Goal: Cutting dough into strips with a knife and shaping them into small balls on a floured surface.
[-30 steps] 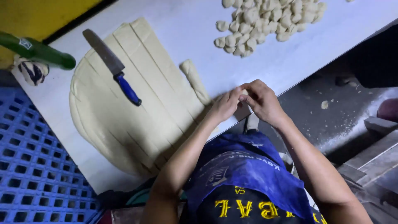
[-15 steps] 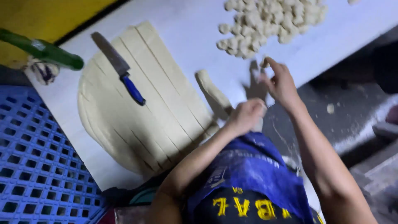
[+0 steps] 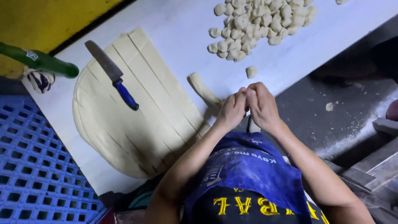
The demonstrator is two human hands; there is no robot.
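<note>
1. White table (image 3: 174, 25), blue crate (image 3: 33, 174) beside it.
2. Flat dough sheet (image 3: 124, 120) cut into strips, blue-handled knife (image 3: 114, 76) lying on top.
3. Pile of small dough pieces (image 3: 257, 25) at far side, one loose piece (image 3: 251, 71) near hands.
4. Left hand (image 3: 232, 110) and right hand (image 3: 262, 107) pressed together at table edge, fingers pinching end of dough strip (image 3: 205, 93).
5. Green rolling pin (image 3: 39, 61) at left.

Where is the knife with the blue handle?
The knife lies on the left of the head view, flat on the cut dough sheet, just right of the green bottle and well left of both hands.
</note>
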